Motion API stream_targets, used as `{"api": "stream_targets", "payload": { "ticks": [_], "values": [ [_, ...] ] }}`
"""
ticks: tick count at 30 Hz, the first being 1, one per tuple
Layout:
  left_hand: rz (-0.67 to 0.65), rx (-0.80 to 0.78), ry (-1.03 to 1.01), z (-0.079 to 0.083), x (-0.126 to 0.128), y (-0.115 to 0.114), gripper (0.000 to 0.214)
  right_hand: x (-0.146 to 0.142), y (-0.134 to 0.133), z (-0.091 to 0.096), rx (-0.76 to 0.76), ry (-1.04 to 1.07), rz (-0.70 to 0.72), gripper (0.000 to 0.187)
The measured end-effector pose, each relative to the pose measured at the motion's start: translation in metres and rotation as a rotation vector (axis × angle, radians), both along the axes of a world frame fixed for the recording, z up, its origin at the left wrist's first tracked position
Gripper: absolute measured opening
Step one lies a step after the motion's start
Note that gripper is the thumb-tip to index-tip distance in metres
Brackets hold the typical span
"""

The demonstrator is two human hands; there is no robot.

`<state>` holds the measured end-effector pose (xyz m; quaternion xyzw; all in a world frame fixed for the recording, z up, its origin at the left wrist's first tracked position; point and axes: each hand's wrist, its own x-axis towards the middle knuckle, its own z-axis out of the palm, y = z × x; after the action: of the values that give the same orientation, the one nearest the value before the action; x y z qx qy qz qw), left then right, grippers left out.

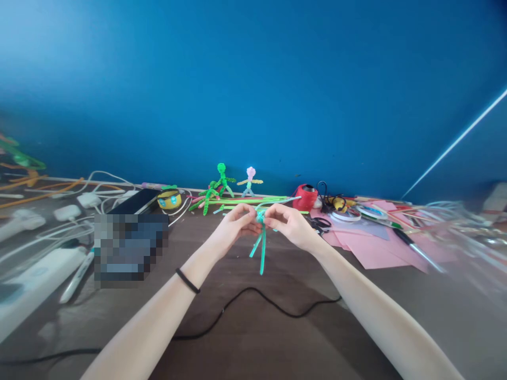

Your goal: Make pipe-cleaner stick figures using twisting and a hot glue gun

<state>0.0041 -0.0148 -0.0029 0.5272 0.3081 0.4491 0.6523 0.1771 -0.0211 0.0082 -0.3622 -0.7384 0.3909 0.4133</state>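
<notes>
Between both hands hangs a teal pipe cleaner piece [263, 248], twisted into a small knot at the top with loose ends pointing down. My left hand [242, 220] pinches the knot from the left, fingers curled. From the right, my right hand [285, 222] grips the same knot with thumb and fingertips. Pale strands stick out above the fingers toward the right. Just behind the hands lie loose green pipe cleaners [233, 200]. A green pipe cleaner figure [222, 177] and a pink-headed figure [250, 178] stand against the blue wall.
Pink paper sheets [376, 250], scissors [321, 224], a pen [418, 250] and a red roll [304, 198] are at the right. On the left are a yellow tape roll [169, 200], white cables, a power strip [43, 285] and a marker [77, 277]. A black cable [277, 310] crosses the table in front.
</notes>
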Motion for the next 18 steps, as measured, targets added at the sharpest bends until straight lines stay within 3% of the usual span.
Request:
{"api": "stream_targets", "payload": {
  "ticks": [18],
  "values": [
    [-0.112,0.092,-0.005,-0.0040,0.0002,0.0015,0.021,0.0000,0.0008,-0.0026,-0.069,0.062,0.040,0.025]
  ]
}}
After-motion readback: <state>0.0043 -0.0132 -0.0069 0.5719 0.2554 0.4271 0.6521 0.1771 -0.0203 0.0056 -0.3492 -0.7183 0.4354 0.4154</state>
